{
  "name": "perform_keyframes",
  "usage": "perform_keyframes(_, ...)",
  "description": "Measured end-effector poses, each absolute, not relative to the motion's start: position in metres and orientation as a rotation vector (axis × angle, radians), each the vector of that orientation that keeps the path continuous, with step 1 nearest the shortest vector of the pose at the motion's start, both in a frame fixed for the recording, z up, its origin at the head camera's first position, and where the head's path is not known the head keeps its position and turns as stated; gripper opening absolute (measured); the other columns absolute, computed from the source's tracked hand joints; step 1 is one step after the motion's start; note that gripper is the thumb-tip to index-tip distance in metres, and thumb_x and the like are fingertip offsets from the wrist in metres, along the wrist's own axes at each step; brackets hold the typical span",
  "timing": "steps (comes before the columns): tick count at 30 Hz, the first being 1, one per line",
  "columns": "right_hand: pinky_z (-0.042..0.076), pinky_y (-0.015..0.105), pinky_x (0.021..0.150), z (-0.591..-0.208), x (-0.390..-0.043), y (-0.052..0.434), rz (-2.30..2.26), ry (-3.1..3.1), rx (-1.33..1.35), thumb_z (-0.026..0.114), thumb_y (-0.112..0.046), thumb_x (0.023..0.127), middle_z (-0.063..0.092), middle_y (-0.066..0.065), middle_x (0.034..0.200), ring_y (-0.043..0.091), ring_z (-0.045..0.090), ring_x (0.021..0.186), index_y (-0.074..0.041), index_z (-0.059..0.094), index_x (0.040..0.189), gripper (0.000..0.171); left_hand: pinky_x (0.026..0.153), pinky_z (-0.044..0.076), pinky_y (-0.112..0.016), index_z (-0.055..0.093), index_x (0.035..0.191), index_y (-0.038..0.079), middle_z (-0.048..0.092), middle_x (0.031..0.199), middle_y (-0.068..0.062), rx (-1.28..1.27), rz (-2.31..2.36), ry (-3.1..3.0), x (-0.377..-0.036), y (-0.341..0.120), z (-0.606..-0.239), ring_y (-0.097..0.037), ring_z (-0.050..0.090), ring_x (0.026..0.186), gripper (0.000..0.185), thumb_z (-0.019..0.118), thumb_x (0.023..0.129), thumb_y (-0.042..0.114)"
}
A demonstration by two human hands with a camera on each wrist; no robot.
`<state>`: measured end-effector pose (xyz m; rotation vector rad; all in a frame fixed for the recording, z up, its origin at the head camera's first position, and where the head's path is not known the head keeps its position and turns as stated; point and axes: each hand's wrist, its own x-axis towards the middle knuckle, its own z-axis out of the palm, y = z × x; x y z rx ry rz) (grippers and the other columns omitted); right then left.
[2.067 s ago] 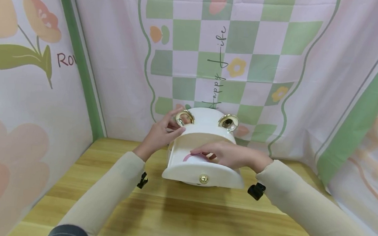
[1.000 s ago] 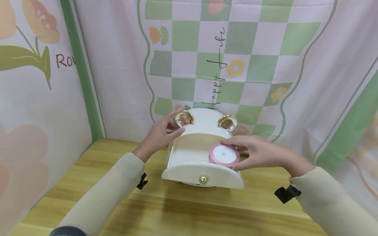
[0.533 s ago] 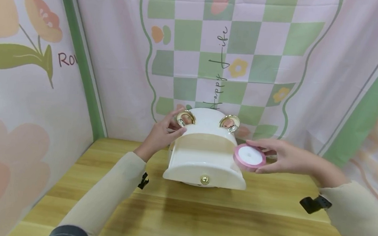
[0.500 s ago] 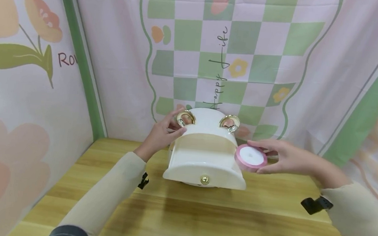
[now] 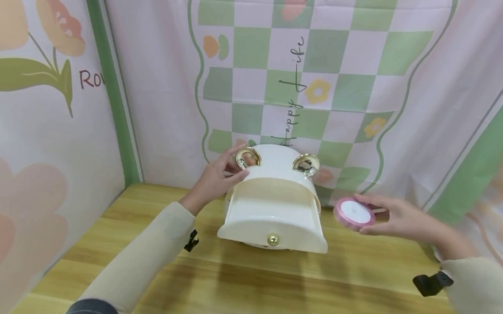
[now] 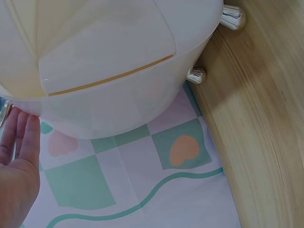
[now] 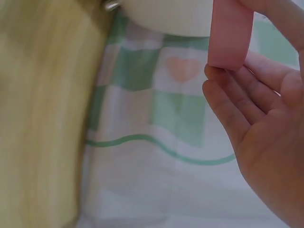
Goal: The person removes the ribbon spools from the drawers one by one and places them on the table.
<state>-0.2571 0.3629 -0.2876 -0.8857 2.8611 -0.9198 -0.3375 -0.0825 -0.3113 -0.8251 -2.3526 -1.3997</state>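
Observation:
A cream-white box (image 5: 273, 213) with two gold rings (image 5: 246, 156) on top and a gold knob (image 5: 273, 238) stands at the back of the wooden table (image 5: 241, 284). Its lid is raised. My left hand (image 5: 225, 174) pinches the lid's left edge beside a gold ring; in the left wrist view the fingers (image 6: 21, 137) lie against the box's shell (image 6: 109, 61). My right hand (image 5: 364, 215) holds a pink ribbon spool (image 5: 353, 212) between thumb and fingers, just right of the box and above the table. The right wrist view shows the spool's pink rim (image 7: 230, 33) above the fingers (image 7: 237, 114).
Printed cloth backdrops (image 5: 372, 87) close the table in at the back, left and right. The box stands on small silver feet (image 6: 196, 75) close to the back cloth. Bare wood stretches in front of the box and to its right under the spool.
My right hand lifted the pink spool out of the box and carried it rightward, past the box's right side. The left hand stayed on the lid.

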Motion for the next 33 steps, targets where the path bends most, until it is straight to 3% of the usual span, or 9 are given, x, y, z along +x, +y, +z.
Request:
perform_keyframes(2,0.056,0.029,0.078,-0.297,-0.261,0.368,-0.895,2.871,-0.834,0.083,-0.021,0.085,0.053,0.03,0.135,0.042,0.062,0.112,0.005,0.043,0.148,0.078,0.09,0.055,-0.032,0.032,0.153,0.048,0.065,0.101,-0.002,-0.824,-1.399,-2.353,-0.337,-0.083,-0.311,-0.015,0.065,0.096,0.067,0.068,0.098,0.033)
perform_keyframes(7,0.055,0.03,0.08,-0.323,-0.269,0.377,-0.867,2.882,-0.782,0.082,-0.025,0.086,0.056,0.029,0.131,0.047,0.057,0.115,0.008,0.044,0.146,0.078,0.09,0.055,-0.033,0.032,0.153,0.047,0.065,0.101,-0.003,-0.827,-1.407,-2.351,-0.337,-0.082,-0.311,-0.016,0.065,0.096,0.067,0.068,0.098,0.033)
perform_keyframes(18,0.054,0.034,0.081,-0.382,-0.291,0.387,-0.86,2.889,-0.782,0.081,-0.027,0.085,0.057,0.029,0.132,0.036,0.062,0.109,0.009,0.047,0.143,0.077,0.09,0.055,-0.033,0.032,0.153,0.047,0.065,0.099,-0.002,-0.819,-1.39,-2.353,-0.338,-0.082,-0.312,-0.015,0.065,0.096,0.067,0.068,0.098,0.033)
perform_keyframes(25,0.051,0.043,0.091,-0.413,-0.3,0.386,-0.9,2.886,-0.718,0.084,-0.03,0.083,0.061,0.027,0.127,0.042,0.058,0.116,0.012,0.049,0.14,0.079,0.089,0.056,-0.032,0.031,0.153,0.048,0.065,0.099,-0.002,-0.823,-1.378,-2.356,-0.339,-0.082,-0.312,-0.015,0.065,0.095,0.067,0.067,0.098,0.034)
perform_keyframes(33,0.048,0.044,0.09,-0.433,-0.302,0.382,-0.867,2.893,-0.594,0.086,-0.038,0.079,0.062,0.023,0.126,0.036,0.057,0.114,0.008,0.05,0.142,0.086,0.09,0.055,-0.033,0.031,0.154,0.045,0.065,0.101,-0.003,-0.819,-1.394,-2.363,-0.337,-0.082,-0.311,-0.016,0.065,0.097,0.067,0.067,0.098,0.034)
